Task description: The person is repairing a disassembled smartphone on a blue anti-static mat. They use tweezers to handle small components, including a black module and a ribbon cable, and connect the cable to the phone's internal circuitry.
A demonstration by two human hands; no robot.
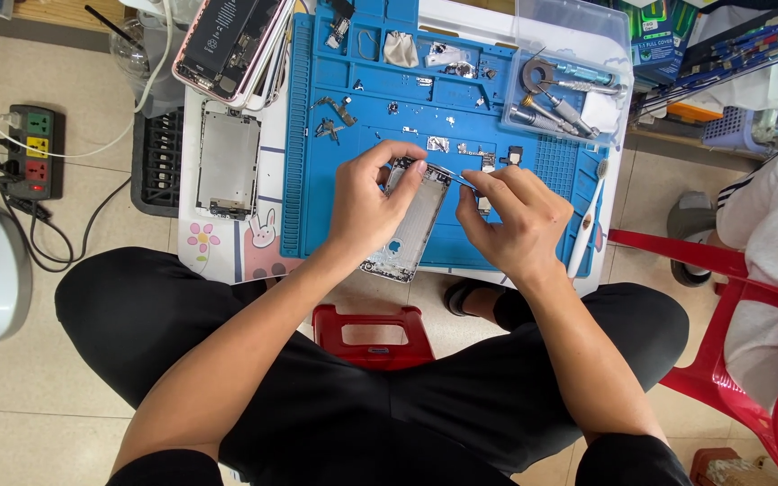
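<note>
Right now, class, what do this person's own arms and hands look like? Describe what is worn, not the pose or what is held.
Both forearms are bare up to the frame's lower edge, so no sleeves show. The left hand and right hand wear no gloves, and no ring, watch or bracelet is visible. Fingernails look short and unpainted. Below the arms, the person wears black trousers.

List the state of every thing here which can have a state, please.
phone housing: opened, emptied, held tilted
left hand: gripping the housing's top
right hand: pinching tweezers at the housing
phone stack: top one open, insides showing
metal plate: lying flat, untouched
clear tool box: open
power strip: plugged in
</note>
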